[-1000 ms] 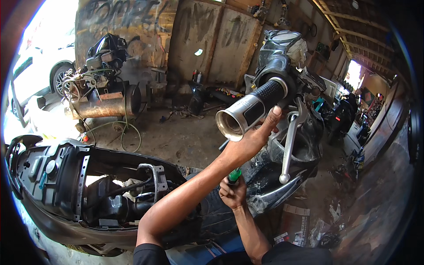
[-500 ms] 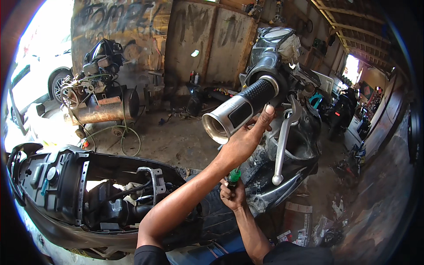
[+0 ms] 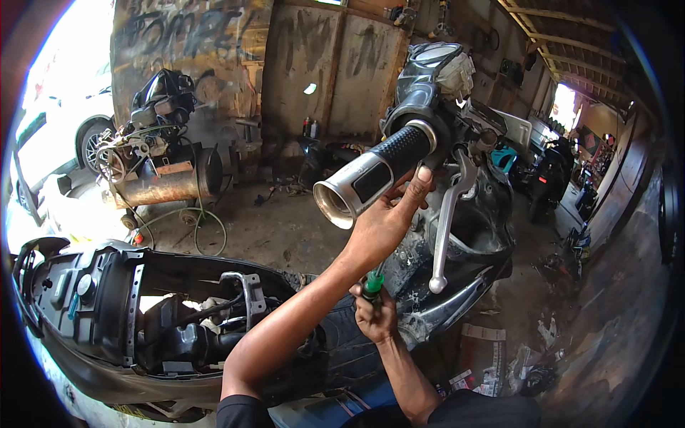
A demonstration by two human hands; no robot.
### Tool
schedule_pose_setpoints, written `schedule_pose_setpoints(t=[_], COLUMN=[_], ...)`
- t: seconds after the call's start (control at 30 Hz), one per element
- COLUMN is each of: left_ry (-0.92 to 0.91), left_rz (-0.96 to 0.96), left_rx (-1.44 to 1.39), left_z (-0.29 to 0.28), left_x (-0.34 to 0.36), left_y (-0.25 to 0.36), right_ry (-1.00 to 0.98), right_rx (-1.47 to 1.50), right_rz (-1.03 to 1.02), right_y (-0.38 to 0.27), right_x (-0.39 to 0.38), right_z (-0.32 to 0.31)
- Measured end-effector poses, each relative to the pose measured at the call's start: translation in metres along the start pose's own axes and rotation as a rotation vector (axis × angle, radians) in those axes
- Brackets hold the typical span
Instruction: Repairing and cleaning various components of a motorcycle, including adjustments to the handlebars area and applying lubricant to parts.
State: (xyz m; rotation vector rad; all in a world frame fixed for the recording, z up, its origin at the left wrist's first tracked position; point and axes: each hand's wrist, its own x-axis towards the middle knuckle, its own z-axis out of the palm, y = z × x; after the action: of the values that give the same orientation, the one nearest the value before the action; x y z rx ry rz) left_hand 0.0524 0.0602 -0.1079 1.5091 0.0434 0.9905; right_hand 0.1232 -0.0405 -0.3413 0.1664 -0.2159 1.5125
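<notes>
Closed around a green-handled screwdriver [image 3: 372,284], the right hand [image 3: 377,318] is near; farther off, the left hand [image 3: 389,222] is beneath the scooter's handlebar grip [image 3: 377,169], partly hidden, its hold impossible to tell.

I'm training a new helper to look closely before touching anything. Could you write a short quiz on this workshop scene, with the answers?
1. Multiple choice: what does the person's right hand hold?
A) a hammer
B) a green-handled tool
C) a rag

2. True or false: the left hand is beside the handlebar grip, higher in the picture than the right hand.

3. Fill in the blank: the lower end of the silver lever is shaped like a ____.

Key: 1. B; 2. true; 3. ball (or rounded knob).
</notes>
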Motion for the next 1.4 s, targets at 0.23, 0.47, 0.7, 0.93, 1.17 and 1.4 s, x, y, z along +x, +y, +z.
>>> schedule_pose_setpoints(t=[0.23,0.47,0.7,0.93,1.17,1.4], left_ry=[-0.021,-0.018,-0.032,-0.02,-0.012,-0.034], left_rz=[0.001,0.005,-0.006,-0.029,-0.006,0.054], left_rx=[-0.003,0.018,-0.007,-0.087,-0.097,-0.125], left_z=[-0.001,0.0,0.002,0.005,0.007,0.007], left_x=[-0.001,-0.001,-0.003,-0.004,-0.006,-0.005], left_y=[0.002,0.002,0.004,0.008,0.01,0.008], right_ry=[0.227,0.228,-0.097,-0.041,0.276,0.003], right_rx=[0.055,-0.052,-0.035,0.041,-0.051,-0.019], right_rz=[-0.086,0.0,0.159,0.054,-0.065,0.091], right_y=[0.003,0.011,0.013,0.007,0.009,0.016], right_x=[-0.002,0.003,0.004,0.008,0.01,0.006], right_z=[-0.002,0.004,0.002,-0.008,-0.008,-0.002])
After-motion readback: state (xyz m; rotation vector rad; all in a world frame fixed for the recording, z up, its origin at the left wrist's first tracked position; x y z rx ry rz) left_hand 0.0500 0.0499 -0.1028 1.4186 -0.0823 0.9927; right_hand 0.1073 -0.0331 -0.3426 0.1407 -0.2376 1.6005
